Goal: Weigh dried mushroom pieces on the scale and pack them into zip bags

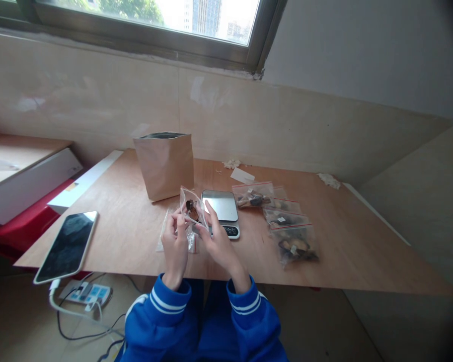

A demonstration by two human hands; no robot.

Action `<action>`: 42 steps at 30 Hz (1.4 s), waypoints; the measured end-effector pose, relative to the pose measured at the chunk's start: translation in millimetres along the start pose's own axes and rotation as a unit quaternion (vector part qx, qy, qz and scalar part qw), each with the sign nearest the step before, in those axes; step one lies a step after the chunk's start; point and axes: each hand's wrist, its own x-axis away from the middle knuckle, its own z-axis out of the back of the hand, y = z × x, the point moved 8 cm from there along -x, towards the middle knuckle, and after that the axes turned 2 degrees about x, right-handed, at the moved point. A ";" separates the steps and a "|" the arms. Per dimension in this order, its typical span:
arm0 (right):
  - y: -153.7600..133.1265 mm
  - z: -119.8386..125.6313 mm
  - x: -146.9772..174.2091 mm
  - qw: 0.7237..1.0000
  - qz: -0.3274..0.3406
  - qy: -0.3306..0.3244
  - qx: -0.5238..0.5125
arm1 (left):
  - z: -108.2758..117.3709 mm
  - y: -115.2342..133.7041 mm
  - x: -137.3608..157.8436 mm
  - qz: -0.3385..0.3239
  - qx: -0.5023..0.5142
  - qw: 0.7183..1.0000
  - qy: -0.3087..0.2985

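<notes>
Both hands hold a small clear zip bag [194, 207] up over the table's near middle, with dark brown dried pieces inside it. My left hand [174, 240] grips its left side with bent fingers. On the right side, my right hand [219, 245] pinches the bag near its edge. Just behind my right hand lies a kitchen scale [222, 205] with a bare steel plate, its button panel partly covered by my fingers. Beneath my left hand, flat clear plastic bags [162, 242] rest on the wood, partly hidden.
A brown paper pouch [168, 168] stands with its mouth open at the back left. Several filled zip bags [297, 247] lie right of the scale. A phone [68, 246] on a charging cable sits at the left edge. A white card [242, 175] lies behind the scale.
</notes>
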 end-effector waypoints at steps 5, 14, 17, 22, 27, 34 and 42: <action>-9.3 25.4 4.0 0.997 0.018 0.077 -0.012 | 11.8 16.0 -2.0 -0.060 -0.003 0.997 0.037; -2.0 48.8 14.4 0.992 0.003 0.102 -0.077 | -6.1 -0.6 -16.0 -0.001 0.008 0.991 -0.131; -5.7 47.9 13.4 0.995 0.025 0.090 -0.034 | -14.4 5.7 -7.5 -0.015 0.029 0.988 -0.151; 9.6 65.4 15.6 0.988 0.040 0.143 0.040 | -8.5 -4.2 -9.4 0.009 0.058 0.995 -0.085; 45.6 85.8 21.2 0.971 0.008 0.231 0.066 | -6.8 -41.9 -23.6 0.041 0.089 0.995 -0.033; 92.2 98.4 35.3 0.935 -0.050 0.351 0.031 | -17.3 -74.3 -23.5 0.076 0.061 0.992 -0.076; 102.8 101.5 45.4 0.922 -0.064 0.373 0.081 | -15.5 -79.6 -20.9 0.111 0.043 0.989 -0.088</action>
